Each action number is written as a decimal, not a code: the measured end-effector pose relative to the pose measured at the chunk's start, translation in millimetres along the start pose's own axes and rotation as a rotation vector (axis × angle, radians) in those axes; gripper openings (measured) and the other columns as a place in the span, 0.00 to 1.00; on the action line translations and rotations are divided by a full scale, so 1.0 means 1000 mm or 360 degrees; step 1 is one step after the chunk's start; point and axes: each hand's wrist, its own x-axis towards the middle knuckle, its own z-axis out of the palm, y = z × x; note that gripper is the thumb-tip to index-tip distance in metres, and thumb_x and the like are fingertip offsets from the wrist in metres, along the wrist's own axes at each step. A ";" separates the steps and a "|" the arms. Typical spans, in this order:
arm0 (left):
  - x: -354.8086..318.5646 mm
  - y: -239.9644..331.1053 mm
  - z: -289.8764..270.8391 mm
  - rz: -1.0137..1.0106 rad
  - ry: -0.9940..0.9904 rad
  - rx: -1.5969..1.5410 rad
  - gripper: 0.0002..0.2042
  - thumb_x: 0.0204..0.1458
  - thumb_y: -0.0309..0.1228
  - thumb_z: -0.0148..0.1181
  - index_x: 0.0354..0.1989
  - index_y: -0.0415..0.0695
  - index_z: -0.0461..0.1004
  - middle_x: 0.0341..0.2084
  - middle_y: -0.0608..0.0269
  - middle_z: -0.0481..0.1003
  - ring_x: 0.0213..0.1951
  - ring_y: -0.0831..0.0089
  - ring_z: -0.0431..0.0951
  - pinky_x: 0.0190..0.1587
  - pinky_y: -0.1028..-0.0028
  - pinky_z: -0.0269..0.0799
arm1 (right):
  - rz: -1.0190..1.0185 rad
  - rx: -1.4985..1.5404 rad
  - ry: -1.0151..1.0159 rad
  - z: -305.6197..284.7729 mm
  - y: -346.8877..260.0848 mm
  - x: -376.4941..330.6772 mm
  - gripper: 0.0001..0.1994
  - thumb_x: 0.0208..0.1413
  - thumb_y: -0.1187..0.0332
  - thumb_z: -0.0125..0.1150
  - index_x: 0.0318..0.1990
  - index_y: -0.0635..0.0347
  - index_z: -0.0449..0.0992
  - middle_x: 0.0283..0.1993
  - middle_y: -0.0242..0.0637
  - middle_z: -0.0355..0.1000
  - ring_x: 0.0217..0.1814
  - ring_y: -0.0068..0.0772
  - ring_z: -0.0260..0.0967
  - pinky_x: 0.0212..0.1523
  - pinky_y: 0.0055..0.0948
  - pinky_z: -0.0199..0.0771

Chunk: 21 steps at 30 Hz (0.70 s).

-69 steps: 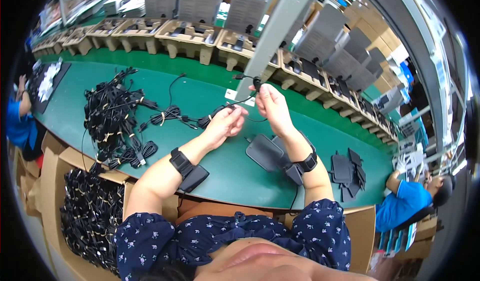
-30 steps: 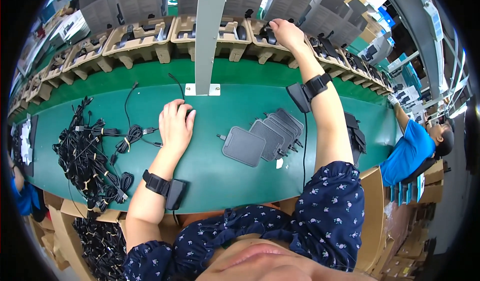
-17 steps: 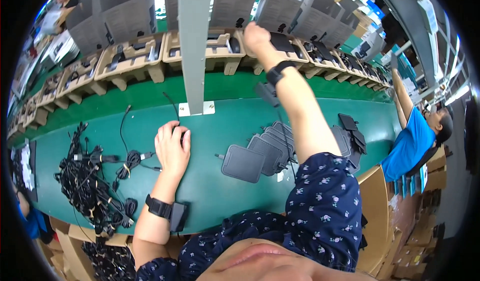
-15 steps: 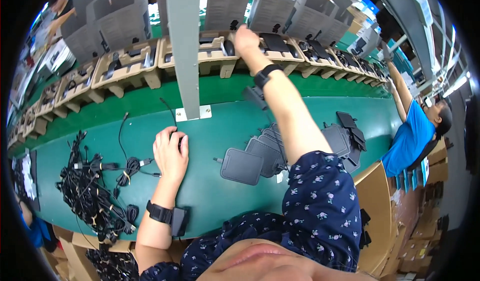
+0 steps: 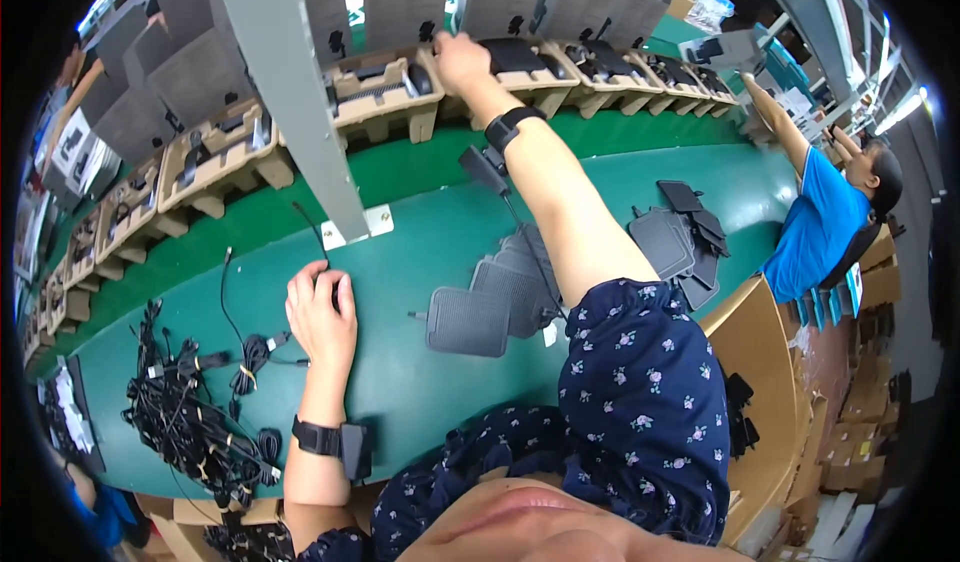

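Already the right hand (image 5: 462,60) has moved from above the desk (image 5: 405,387) to a tan tray (image 5: 540,80); the left hand (image 5: 322,310) partly covers a black cable (image 5: 313,226) on the desk. Each grip, I cannot tell.

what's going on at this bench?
A person's left hand rests over a black cable on the green table. The right hand is at a brown molded tray; whether it grips anything is unclear. Dark flat pads lie overlapping between the arms, bundled black cables heaped left.
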 end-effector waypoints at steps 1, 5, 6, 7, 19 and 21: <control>0.002 0.000 -0.001 -0.0026 -0.0026 0.0021 0.04 0.48 0.31 0.56 0.29 0.46 0.72 0.39 0.64 0.70 0.43 0.64 0.69 0.44 0.68 0.63 | -0.0019 0.0057 -0.0001 0.000 0.002 0.001 0.10 0.52 0.62 0.46 0.37 0.53 0.72 0.38 0.46 0.71 0.41 0.48 0.70 0.42 0.40 0.70; 0.005 0.004 0.000 0.0048 0.0016 -0.0004 0.04 0.48 0.32 0.56 0.29 0.46 0.72 0.39 0.65 0.71 0.43 0.64 0.69 0.44 0.69 0.63 | -0.0155 -0.0026 -0.0047 -0.007 0.020 0.002 0.10 0.52 0.61 0.47 0.37 0.49 0.73 0.39 0.43 0.70 0.44 0.47 0.68 0.43 0.41 0.69; 0.005 0.004 0.004 0.0046 0.0013 -0.0060 0.04 0.47 0.33 0.57 0.29 0.47 0.73 0.38 0.65 0.70 0.44 0.64 0.68 0.44 0.68 0.62 | -0.0292 -0.0123 0.0062 -0.009 0.033 -0.002 0.11 0.51 0.60 0.48 0.38 0.46 0.75 0.40 0.41 0.69 0.45 0.47 0.66 0.44 0.40 0.69; 0.004 -0.001 0.004 0.0018 0.0000 -0.0033 0.04 0.47 0.33 0.57 0.29 0.47 0.73 0.38 0.65 0.70 0.44 0.64 0.68 0.44 0.68 0.62 | -0.0446 -0.0092 0.0159 -0.007 0.032 -0.010 0.10 0.51 0.61 0.51 0.39 0.45 0.76 0.40 0.38 0.68 0.45 0.46 0.65 0.45 0.39 0.68; -0.002 -0.008 0.005 0.0163 0.0027 0.0135 0.15 0.47 0.38 0.58 0.40 0.44 0.69 0.40 0.61 0.69 0.44 0.63 0.67 0.48 0.66 0.61 | -0.0983 0.0452 -0.0216 -0.115 -0.005 -0.172 0.15 0.49 0.57 0.58 0.42 0.53 0.74 0.40 0.37 0.69 0.47 0.42 0.64 0.43 0.39 0.66; -0.009 -0.014 -0.001 0.0171 0.0057 0.0232 0.19 0.45 0.39 0.60 0.43 0.42 0.69 0.40 0.59 0.69 0.44 0.62 0.67 0.50 0.64 0.60 | -0.1147 0.0300 -0.0582 -0.135 -0.032 -0.212 0.24 0.47 0.51 0.59 0.48 0.55 0.70 0.41 0.40 0.68 0.47 0.42 0.64 0.45 0.38 0.65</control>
